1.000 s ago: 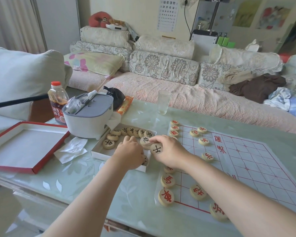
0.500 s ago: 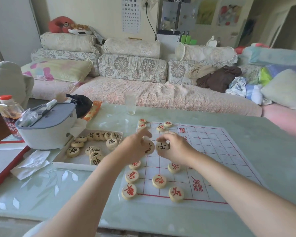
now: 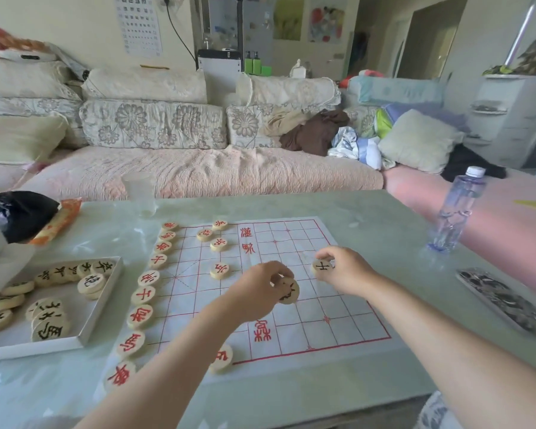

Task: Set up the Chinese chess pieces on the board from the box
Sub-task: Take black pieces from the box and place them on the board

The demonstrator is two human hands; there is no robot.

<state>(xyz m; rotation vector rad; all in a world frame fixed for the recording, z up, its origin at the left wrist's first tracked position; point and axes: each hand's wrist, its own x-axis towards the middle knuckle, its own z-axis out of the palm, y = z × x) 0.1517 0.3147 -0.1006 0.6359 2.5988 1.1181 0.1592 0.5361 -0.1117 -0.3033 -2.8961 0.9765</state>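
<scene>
- Soft, even daylight fills the room; shadows are faint.
- The glass table shows pale glare, strongest at its near left corner.
- Wide-angle bending curves the edges.
- Motion blur smears the left side and the bottle; the board is fairly sharp.

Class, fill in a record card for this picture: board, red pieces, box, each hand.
Board: white paper board with red grid, flat on pale green glass table
Red pieces: round cream red-lettered discs, set on board's left half
Box: shallow white cardboard box, holds black-lettered discs
Left hand: grips one black-lettered disc over board
Right hand: pinches another black-lettered disc over board
</scene>
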